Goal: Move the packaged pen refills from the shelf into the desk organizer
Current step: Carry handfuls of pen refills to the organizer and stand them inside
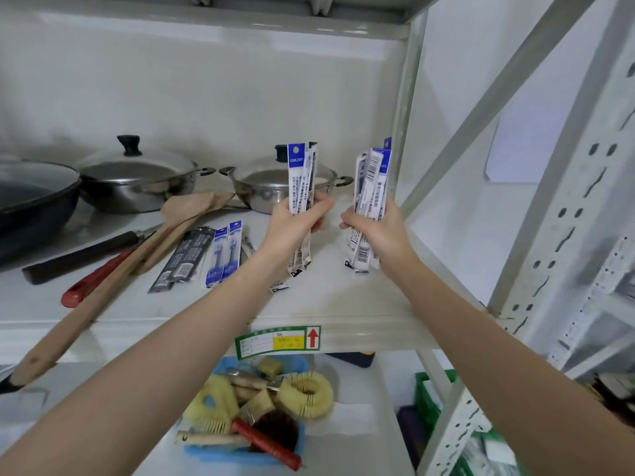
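Observation:
My left hand [298,221] grips a small bundle of packaged pen refills [301,173], held upright above the shelf [343,304]. My right hand [378,231] grips a thicker bundle of refill packs [372,180], also upright, near the shelf's right post. Several more refill packs [220,255] lie flat on the shelf to the left of my left forearm, some blue and white, some dark. One more pack [278,286] peeks out under my left wrist. No desk organizer is in view.
Two lidded steel pots [137,180] and a dark wok [31,204] stand at the back of the shelf. Wooden spatulas [113,269] and a red-handled tool [92,280] lie at the left. A blue basket of brushes [261,417] sits on the shelf below.

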